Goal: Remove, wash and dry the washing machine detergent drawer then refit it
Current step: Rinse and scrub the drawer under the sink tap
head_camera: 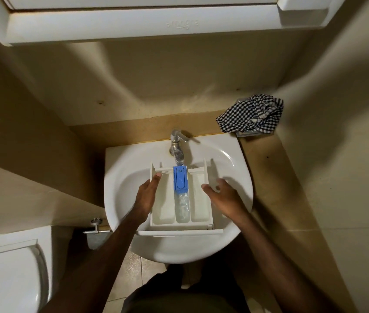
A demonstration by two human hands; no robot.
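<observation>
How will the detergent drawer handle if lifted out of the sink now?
The detergent drawer looks like rigid white plastic, so probably stiff and light. Its middle compartment seems to hold water, so it may slosh if tilted. It sits under the tap, so likely wet and slippery.

A white washbasin point(230, 159) is sitting against a tan counter ledge point(267, 168). A white detergent drawer point(163, 213) is lying in the basin, its far end under the chrome tap point(177, 146) at the basin's back edge. A checked cloth point(252, 116) is lying crumpled at the ledge's back right corner.
</observation>
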